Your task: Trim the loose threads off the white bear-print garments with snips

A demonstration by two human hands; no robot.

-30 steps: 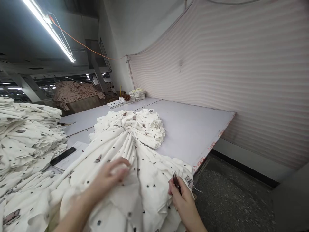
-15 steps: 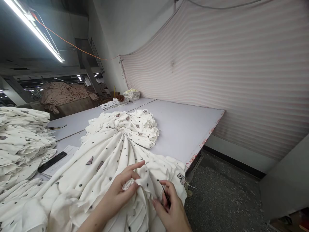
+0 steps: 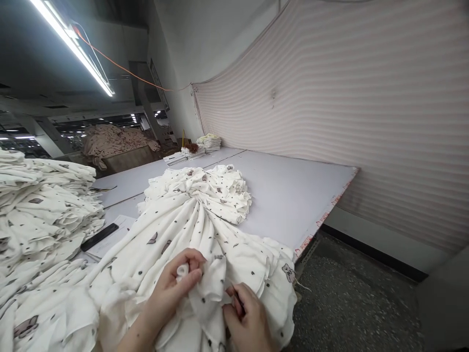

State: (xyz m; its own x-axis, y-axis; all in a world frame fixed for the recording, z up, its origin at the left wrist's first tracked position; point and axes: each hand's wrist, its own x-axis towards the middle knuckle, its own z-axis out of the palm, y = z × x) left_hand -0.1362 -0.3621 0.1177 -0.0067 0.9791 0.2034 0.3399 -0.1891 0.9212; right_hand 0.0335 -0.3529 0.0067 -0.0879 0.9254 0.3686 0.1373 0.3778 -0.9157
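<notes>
White fabric [image 3: 190,234] printed with small dark dots and bears lies gathered in deep folds across the table's near side. My left hand [image 3: 176,283] is closed, pinching a bunched edge of this fabric between thumb and fingers. Just to its right, my right hand [image 3: 249,313] is curled around a small, thin dark tool [image 3: 239,302], mostly hidden in the fingers; its exact kind does not show. The right fingertips are close beside the raised fabric, and whether they also grip it I cannot tell.
A high pile of the same fabric [image 3: 47,205] stands at the left. Near it, a black phone [image 3: 99,237] rests on paper [image 3: 122,224]. Folded stacks [image 3: 208,143] sit at the table's [image 3: 293,190] far end. Striped cloth [image 3: 330,88] hangs behind; floor shows at right.
My left fingers, the index stretched out before, have curled in around the fabric edge. My right hand has moved slightly left and down, its fingers more closed. The view has shifted left.
</notes>
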